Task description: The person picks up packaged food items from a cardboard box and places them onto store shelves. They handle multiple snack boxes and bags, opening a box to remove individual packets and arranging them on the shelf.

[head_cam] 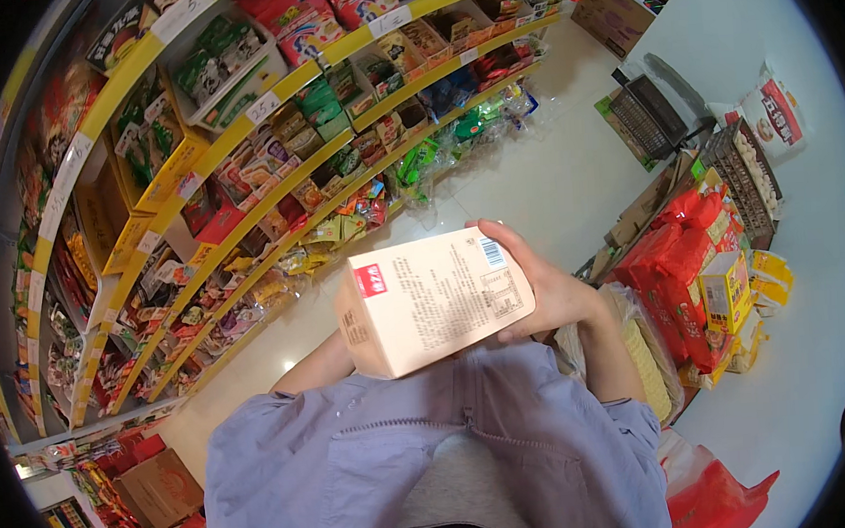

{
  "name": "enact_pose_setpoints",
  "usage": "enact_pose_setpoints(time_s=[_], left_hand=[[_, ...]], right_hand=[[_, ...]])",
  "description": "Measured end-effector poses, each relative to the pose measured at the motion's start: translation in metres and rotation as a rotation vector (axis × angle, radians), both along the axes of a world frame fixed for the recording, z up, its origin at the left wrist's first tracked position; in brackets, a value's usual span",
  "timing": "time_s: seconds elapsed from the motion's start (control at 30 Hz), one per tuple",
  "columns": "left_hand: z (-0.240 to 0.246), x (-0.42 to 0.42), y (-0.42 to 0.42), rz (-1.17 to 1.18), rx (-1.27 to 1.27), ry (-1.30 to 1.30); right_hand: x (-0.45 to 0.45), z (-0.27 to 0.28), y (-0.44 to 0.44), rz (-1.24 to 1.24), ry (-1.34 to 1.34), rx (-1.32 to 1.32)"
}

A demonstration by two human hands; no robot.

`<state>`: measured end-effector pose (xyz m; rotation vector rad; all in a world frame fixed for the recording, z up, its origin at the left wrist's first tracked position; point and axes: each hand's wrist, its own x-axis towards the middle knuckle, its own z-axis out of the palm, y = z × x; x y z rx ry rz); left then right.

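A cream-coloured cardboard box (436, 303) with a red label, printed writing and a barcode is held up in front of my chest. My right hand (539, 278) grips its right end, with the thumb and fingers on opposite edges. The left forearm reaches up behind the box from the lower left; the box hides the left hand itself, so its hold cannot be seen.
Tiered shelves of packaged snacks (275, 102) curve along the left, with loose bags at their foot. On the right are red packages (685, 284), a yellow box (725, 292), an egg tray (758, 171) and a black plastic crate (649, 116). A cardboard box (162, 490) sits lower left.
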<state>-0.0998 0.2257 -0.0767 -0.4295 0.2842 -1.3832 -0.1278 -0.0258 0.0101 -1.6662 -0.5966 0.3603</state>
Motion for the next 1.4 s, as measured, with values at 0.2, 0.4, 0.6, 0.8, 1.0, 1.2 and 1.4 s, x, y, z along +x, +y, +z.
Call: enact_pose_setpoints(time_s=[0.2, 0.4, 0.6, 0.8, 1.0, 1.2, 1.4], left_hand=[[0.004, -0.006, 0.019, 0.257, 0.211, -0.103], [0.007, -0.005, 0.021, 0.558, 0.473, -0.296], [0.007, 0.004, 0.021, 0.780, 0.635, -0.541], [0.012, 0.015, 0.010, 0.917, 0.712, -0.660], [-0.012, 0.043, -0.007, 0.915, 0.744, -0.660], [0.000, 0.058, -0.016, 0.828, 0.622, -0.782], [0.017, 0.045, -0.032, 0.857, 1.015, -1.063]], right_hand=[[-0.005, -0.017, 0.064, -0.298, 0.087, 0.479], [-0.003, -0.023, 0.111, -0.603, 0.013, 0.501], [0.002, -0.035, 0.127, -0.827, 0.036, 0.448], [-0.001, -0.037, 0.123, -0.874, 0.033, 0.389], [-0.011, -0.030, 0.112, -0.913, -0.230, -0.099], [-0.002, -0.046, 0.086, -0.842, -0.089, 0.189], [0.031, -0.067, 0.037, -0.771, 0.407, 0.743]])
